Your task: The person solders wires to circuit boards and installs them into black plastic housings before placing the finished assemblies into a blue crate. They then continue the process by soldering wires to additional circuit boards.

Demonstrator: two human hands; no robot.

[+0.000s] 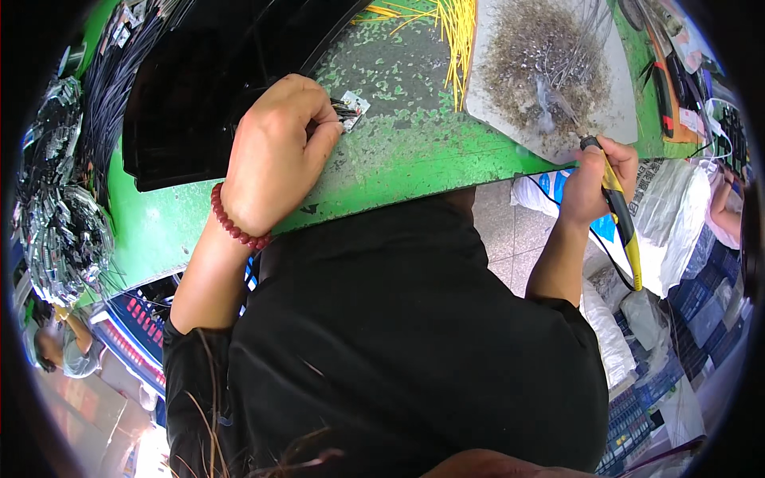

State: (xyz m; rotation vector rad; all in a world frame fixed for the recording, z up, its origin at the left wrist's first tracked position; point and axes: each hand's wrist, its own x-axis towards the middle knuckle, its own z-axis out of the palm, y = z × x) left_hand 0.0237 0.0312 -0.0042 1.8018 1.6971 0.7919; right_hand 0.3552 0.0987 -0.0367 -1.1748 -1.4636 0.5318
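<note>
My left hand (pixel 275 143), with a red bead bracelet at the wrist, is closed in a pinch over the green workbench (pixel 414 155). Between its fingertips is a small white circuit board (pixel 356 105) with dark wires, partly hidden by the fingers. My right hand (pixel 591 182) grips a yellow and black soldering iron (pixel 619 209) like a pen. The iron's tip points up and left over a pale grey board (pixel 488 99), at the edge of a brownish heap of solder residue (pixel 546 52). Whitish smoke rises near the tip.
A glossy black tray (pixel 187 103) stands on the bench's left part. Bundled black wires (pixel 107 103) and a clump of wired boards (pixel 68 231) lie beyond it. Yellow wires (pixel 457 48) lie beside the grey board. Red-black pliers (pixel 662 95) rest at far right. Another person (pixel 76 354) is at lower left.
</note>
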